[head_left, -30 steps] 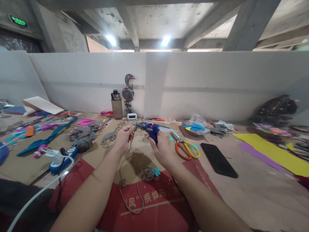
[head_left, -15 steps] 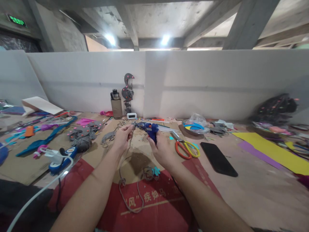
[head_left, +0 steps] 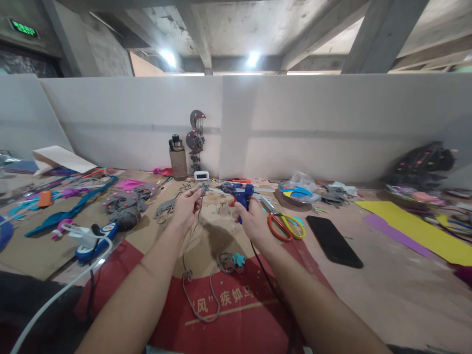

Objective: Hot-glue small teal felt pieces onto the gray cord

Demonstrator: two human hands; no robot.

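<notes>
My right hand is wrapped round the handle of a blue hot glue gun, whose nozzle points left. My left hand pinches a small grey piece with a grey cord hanging from it. The piece is too small to make out clearly. A gap lies between the nozzle and my left fingertips. The cord runs down in a loop over the red part of the cardboard. A small turquoise flower shape lies beside a coil of the cord.
Scissors with red and yellow handles and a black phone lie to the right. A bottle and a small white clock stand at the back. At left are a blue power strip and grey felt pieces.
My right hand has drawn the glue gun to the right, away from my left fingers. The left hand stays nearly in place, still pinching the grey piece.
</notes>
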